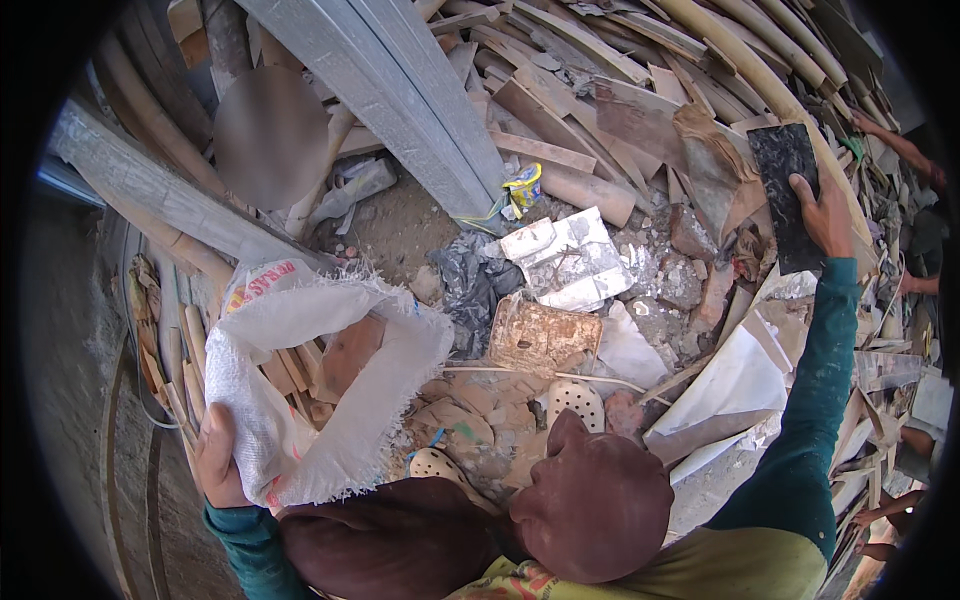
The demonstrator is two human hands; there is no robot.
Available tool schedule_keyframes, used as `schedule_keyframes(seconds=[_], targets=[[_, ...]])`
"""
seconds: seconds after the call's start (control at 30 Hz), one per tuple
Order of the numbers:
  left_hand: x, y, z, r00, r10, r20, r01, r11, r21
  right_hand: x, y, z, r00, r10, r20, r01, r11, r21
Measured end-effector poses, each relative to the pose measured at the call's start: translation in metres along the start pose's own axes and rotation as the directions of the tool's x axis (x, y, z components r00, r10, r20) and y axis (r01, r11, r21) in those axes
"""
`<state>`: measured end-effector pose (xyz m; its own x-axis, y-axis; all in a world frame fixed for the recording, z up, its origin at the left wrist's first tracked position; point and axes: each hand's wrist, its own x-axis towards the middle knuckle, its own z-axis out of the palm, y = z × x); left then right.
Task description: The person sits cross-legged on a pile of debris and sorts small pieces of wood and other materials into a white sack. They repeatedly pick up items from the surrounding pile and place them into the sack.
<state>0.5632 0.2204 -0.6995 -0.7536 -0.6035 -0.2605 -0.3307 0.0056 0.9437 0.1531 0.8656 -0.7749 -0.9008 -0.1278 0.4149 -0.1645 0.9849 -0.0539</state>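
A smooth grey blur [270, 135] covers a patch near the upper left, so whatever lies among the planks there cannot be told. The left hand [218, 462] shows only its fingers and back; its palm is hidden behind the white woven sack [300, 400], whose inside is mostly concealed by its folded rim. The dark tile [785, 195] is partly covered by the right hand [825, 215]. The person's knees [595, 510] hide the rubble beneath them. Other people's arms [900, 150] at the right edge are cut off.
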Motion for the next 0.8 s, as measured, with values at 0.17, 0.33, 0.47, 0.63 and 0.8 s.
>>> schedule_keyframes(seconds=[0.17, 0.33, 0.47, 0.63, 0.8], targets=[[0.003, 0.000, 0.002, 1.000, -0.008, 0.028, 0.012, 0.991, -0.137, 0.004, 0.011, -0.036, 0.996, -0.022, -0.081, 0.007, 0.983, -0.184], [0.003, 0.010, 0.013, 0.997, -0.008, 0.079, 0.022, 0.986, -0.168, 0.047, -0.125, 0.039, 0.961, -0.236, 0.141, 0.181, 0.930, 0.320], [0.000, 0.014, 0.019, 0.999, -0.006, 0.034, 0.011, 0.988, -0.151, 0.098, -0.248, 0.128, 0.891, -0.393, 0.227, 0.319, 0.898, 0.304], [0.002, 0.019, 0.021, 0.999, -0.047, 0.023, 0.050, 0.985, -0.164, 0.120, -0.331, 0.191, 0.804, -0.435, 0.406, 0.372, 0.900, 0.228], [0.008, 0.024, 0.026, 0.999, -0.050, 0.020, 0.053, 0.984, -0.168, 0.113, -0.336, 0.255, 0.779, -0.316, 0.542, 0.269, 0.949, 0.167]])
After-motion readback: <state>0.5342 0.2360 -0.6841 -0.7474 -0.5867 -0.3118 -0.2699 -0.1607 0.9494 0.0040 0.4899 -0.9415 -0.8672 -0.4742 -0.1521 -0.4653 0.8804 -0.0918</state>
